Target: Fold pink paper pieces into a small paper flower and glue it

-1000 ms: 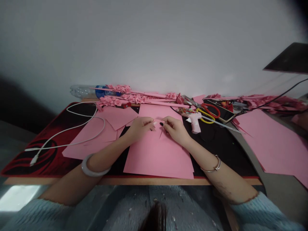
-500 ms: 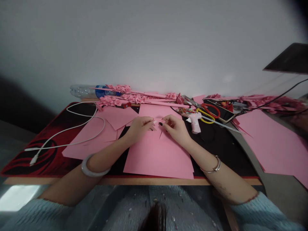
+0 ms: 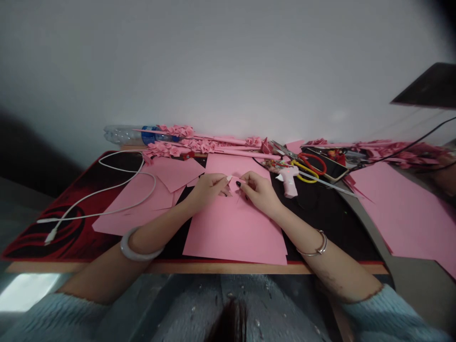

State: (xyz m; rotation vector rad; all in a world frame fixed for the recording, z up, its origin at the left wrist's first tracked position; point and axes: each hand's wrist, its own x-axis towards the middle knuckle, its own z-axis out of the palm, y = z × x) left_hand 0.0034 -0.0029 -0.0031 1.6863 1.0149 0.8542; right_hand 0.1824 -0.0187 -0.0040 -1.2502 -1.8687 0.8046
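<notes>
Pink piece (image 3: 233, 183): pinched between left hand (image 3: 209, 190) and right hand (image 3: 262, 192), seemingly part-shaped.
Paper flowers (image 3: 173, 149): formed, ten o'clock from it.
Large sheet (image 3: 235, 232): flat, unfolded, six o'clock.

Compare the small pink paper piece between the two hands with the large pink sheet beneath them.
Size: the paper piece is tiny, while the large sheet is many times bigger.
Pose: the paper piece is pinched between the left hand and right hand; the large sheet lies flat over the dark mat.
Shared: both are pink.
</notes>
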